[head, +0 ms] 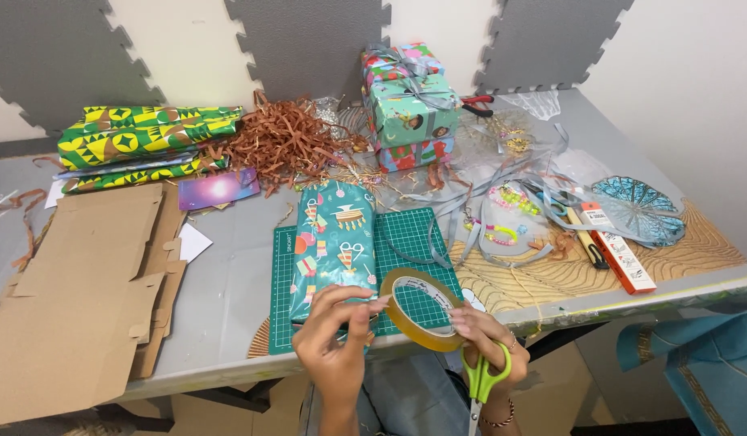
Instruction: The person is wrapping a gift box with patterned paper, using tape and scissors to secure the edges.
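At the bottom centre of the frame, the left hand (pixel 335 329) pinches the loose end of one roll of clear tape (pixel 423 310) between thumb and fingertips. The right hand (pixel 480 339) grips that roll and one pair of green-handled scissors (pixel 483 379), blades pointing down. Just above lies one teal wrapped parcel (pixel 337 239) on one green cutting mat (pixel 394 258). At upper centre, three wrapped gift boxes (pixel 410 106) are stacked. Flattened cardboard (pixel 75 291) fills the lower left, and brown paper shreds (pixel 289 141) lie at upper centre-left.
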